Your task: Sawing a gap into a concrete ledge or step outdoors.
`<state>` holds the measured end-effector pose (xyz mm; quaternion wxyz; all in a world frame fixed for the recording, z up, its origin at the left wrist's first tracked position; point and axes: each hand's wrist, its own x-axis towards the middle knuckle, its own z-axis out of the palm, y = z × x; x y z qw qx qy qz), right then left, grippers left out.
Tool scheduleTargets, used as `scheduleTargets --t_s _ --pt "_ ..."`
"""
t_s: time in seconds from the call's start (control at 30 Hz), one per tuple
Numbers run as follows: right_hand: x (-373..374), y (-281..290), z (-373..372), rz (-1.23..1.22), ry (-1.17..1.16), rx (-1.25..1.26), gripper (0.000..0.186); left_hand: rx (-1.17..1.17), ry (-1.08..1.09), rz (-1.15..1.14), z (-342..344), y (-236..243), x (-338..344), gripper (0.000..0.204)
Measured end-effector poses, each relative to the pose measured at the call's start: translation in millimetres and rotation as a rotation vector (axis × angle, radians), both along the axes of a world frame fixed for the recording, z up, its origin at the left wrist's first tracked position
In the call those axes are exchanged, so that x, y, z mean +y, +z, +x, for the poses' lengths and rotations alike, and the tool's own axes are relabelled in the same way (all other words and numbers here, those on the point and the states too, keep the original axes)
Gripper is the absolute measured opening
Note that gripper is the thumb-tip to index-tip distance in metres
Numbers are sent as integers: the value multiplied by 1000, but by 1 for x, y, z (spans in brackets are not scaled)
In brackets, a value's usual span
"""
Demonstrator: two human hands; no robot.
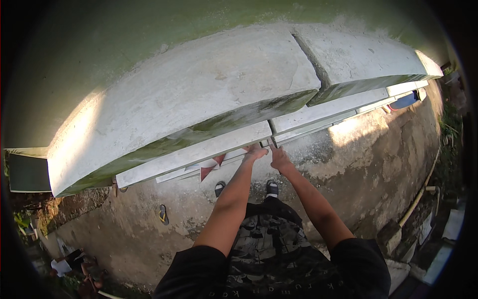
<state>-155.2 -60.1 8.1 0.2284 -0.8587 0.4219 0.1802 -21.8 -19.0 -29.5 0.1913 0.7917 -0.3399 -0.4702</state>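
My left hand [255,152] is at the lower pale concrete ledge [199,152], beside a narrow dark gap in it, its fingers curled on something I cannot make out. My right hand [280,159] is just right of it, fingers bent and reaching up to the same gap; what they hold, if anything, is too small to tell. Red-and-white pieces [211,164] lie under the ledge left of my hands. Above, a wide concrete step [209,74] with green-stained sides is split by a crack right of centre.
I stand on stained concrete ground [348,184]. A loose sandal [163,214] lies to the left. A blue object [403,101] sits at the far right of the ledges. Yellowish pipes [423,187] run along the right edge. Another person [87,271] is partly visible at lower left.
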Motion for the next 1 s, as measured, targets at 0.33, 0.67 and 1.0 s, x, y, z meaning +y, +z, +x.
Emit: scheduleTargets --t_s 0.33,0.67,1.0 --pt "6 0 18 -214 -98 13 48 10 22 2 -2 -1 -1 106" --pt "5 24 23 -276 -75 83 22 78 42 49 2 12 -1 96" --pt "10 25 19 -309 -125 107 18 -52 66 20 0 -14 1 86"
